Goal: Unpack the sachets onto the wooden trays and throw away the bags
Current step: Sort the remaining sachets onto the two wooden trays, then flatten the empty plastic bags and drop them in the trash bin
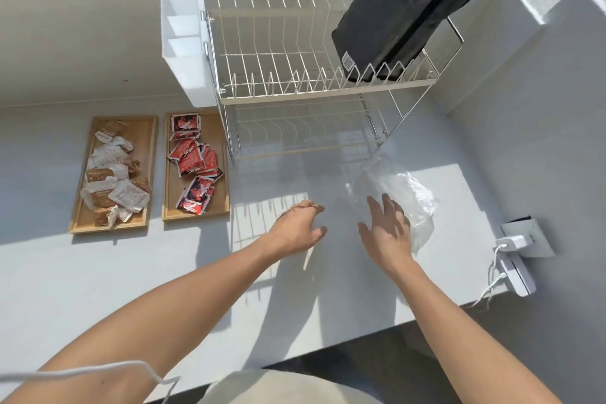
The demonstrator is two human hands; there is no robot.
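Two wooden trays lie side by side at the left of the white counter. The left tray holds several white and brown sachets. The right tray holds several red sachets. A crumpled clear plastic bag lies on the counter in front of the dish rack. My right hand hovers at the bag's near edge with fingers spread, holding nothing. My left hand is over bare counter between the trays and the bag, fingers loosely curled and apart, empty.
A two-tier wire dish rack stands at the back with a white cutlery holder on its left side and a tall black pouch on its top tier. A wall socket with a white plug and cable is at the right.
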